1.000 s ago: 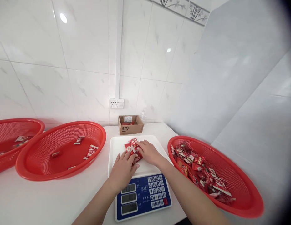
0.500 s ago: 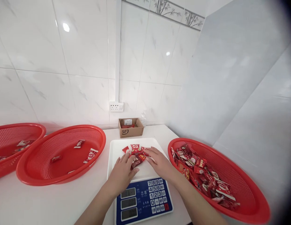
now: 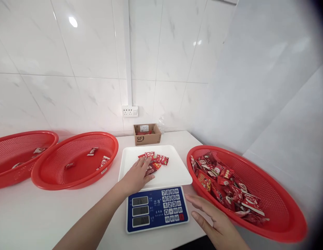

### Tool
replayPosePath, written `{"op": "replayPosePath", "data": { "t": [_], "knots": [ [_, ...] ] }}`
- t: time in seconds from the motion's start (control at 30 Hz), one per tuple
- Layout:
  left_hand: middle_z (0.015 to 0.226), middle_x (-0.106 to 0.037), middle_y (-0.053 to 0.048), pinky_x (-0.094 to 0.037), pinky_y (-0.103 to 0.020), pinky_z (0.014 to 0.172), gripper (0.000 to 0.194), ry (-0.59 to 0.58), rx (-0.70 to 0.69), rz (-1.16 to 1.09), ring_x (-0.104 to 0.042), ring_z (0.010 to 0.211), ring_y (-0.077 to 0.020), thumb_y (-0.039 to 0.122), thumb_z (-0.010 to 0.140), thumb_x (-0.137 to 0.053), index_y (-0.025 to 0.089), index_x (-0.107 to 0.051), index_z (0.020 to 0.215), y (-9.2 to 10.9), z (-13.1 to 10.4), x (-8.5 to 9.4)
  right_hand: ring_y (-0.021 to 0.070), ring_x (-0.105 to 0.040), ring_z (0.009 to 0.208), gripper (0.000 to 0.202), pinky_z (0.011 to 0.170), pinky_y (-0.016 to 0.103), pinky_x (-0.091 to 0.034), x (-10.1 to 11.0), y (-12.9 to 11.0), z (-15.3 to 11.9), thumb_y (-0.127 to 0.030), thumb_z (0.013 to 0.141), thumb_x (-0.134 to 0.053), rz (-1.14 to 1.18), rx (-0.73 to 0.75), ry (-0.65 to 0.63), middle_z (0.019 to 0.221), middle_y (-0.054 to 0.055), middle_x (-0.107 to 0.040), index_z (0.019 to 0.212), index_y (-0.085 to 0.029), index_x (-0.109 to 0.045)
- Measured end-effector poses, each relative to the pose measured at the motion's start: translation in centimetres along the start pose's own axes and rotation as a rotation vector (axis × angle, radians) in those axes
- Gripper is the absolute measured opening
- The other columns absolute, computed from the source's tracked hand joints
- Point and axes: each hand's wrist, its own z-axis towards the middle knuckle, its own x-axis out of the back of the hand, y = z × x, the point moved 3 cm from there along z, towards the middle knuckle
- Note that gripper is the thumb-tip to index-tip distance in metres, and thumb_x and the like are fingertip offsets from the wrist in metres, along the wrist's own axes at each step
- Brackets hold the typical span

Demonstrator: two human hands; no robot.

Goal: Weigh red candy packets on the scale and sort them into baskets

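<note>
On the white pan of a digital scale point(image 3: 174, 173) lies a small pile of red wrapped candies point(image 3: 161, 159). My left hand point(image 3: 137, 175) rests over the left side of that pile, fingers spread and touching the wrappers, partly covering them. Right of the scale's blue keypad, my right hand point(image 3: 216, 222) is in the air with fingers apart and nothing in it. Close to it on the right stands a red basket point(image 3: 278, 208) holding many red and brown candy packets point(image 3: 229, 191).
Two more red baskets, a nearer one point(image 3: 47, 178) and one at the far left point(image 3: 10, 180), hold a few packets each. A cardboard box point(image 3: 148, 139) with red packets stands behind the scale by the tiled wall. A socket point(image 3: 130, 111) is on the wall.
My right hand has left the pile and moved back toward me and right, beside the keypad. My left hand stays on the candies. The view has tilted down slightly.
</note>
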Motion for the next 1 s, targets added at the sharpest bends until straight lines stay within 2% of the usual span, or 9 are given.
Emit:
{"op": "replayPosePath", "data": {
  "t": [0.1, 0.2, 0.37, 0.47, 0.67, 1.0],
  "knots": [
    [0.153, -0.016, -0.013, -0.015, -0.048, 0.111, 0.066, 0.018, -0.067, 0.092, -0.006, 0.141, -0.0285, 0.045, 0.089, -0.043, 0.020, -0.019, 0.145, 1.0, 0.8, 0.2, 0.0237, -0.057, 0.115, 0.038, 0.099, 0.039, -0.045, -0.1, 0.5, -0.8, -0.046, 0.084, -0.050, 0.009, 0.005, -0.006, 0.124, 0.006, -0.062, 0.115, -0.028, -0.064],
    [0.154, -0.012, -0.011, -0.011, -0.053, 0.110, 0.067, -0.008, -0.193, 0.143, -0.003, 0.140, -0.0308, 0.055, 0.087, -0.041, 0.025, -0.021, 0.144, 1.8, 2.4, -0.1, 0.0226, -0.058, 0.113, 0.036, 0.097, 0.037, -0.047, -0.3, 0.6, -1.1, -0.044, 0.085, -0.049, 0.025, 0.032, -0.010, 0.122, 0.006, -0.063, 0.115, -0.029, -0.063],
    [0.152, -0.020, -0.011, -0.007, -0.061, 0.106, 0.068, -0.061, -0.361, 0.227, -0.008, 0.140, -0.0344, 0.066, 0.083, -0.035, 0.030, -0.029, 0.141, 2.1, 4.9, -0.9, 0.0218, -0.060, 0.110, 0.035, 0.094, 0.033, -0.049, -0.4, 0.4, -1.5, -0.042, 0.085, -0.050, 0.067, 0.069, -0.019, 0.118, 0.006, -0.065, 0.113, -0.028, -0.065],
    [0.149, -0.028, -0.012, -0.009, -0.062, 0.105, 0.066, -0.067, -0.386, 0.263, -0.016, 0.138, -0.0357, 0.066, 0.084, -0.032, 0.028, -0.035, 0.138, 2.0, 5.5, -1.3, 0.0216, -0.062, 0.107, 0.034, 0.091, 0.032, -0.051, 0.0, 0.4, -1.9, -0.040, 0.085, -0.050, 0.067, 0.064, -0.027, 0.115, 0.007, -0.067, 0.111, -0.025, -0.066],
    [0.133, -0.048, -0.011, -0.023, -0.053, 0.104, 0.053, 0.070, -0.443, 0.257, -0.039, 0.124, -0.0311, 0.058, 0.088, -0.032, 0.027, -0.048, 0.128, 2.1, 5.5, -1.5, 0.0206, -0.065, 0.102, 0.031, 0.088, 0.029, -0.052, 0.5, 1.0, -2.3, -0.037, 0.085, -0.051, 0.083, 0.078, -0.016, 0.109, 0.007, -0.070, 0.108, -0.023, -0.068],
    [0.127, -0.051, -0.009, -0.027, -0.049, 0.102, 0.046, 0.094, -0.450, 0.241, -0.044, 0.117, -0.0289, 0.052, 0.090, -0.034, 0.025, -0.052, 0.122, 2.1, 5.5, -1.5, 0.0190, -0.064, 0.104, 0.032, 0.090, 0.027, -0.051, 0.1, 0.6, -2.3, -0.040, 0.086, -0.050, 0.115, 0.062, -0.033, 0.110, 0.006, -0.069, 0.110, -0.024, -0.066]
  ]
}}
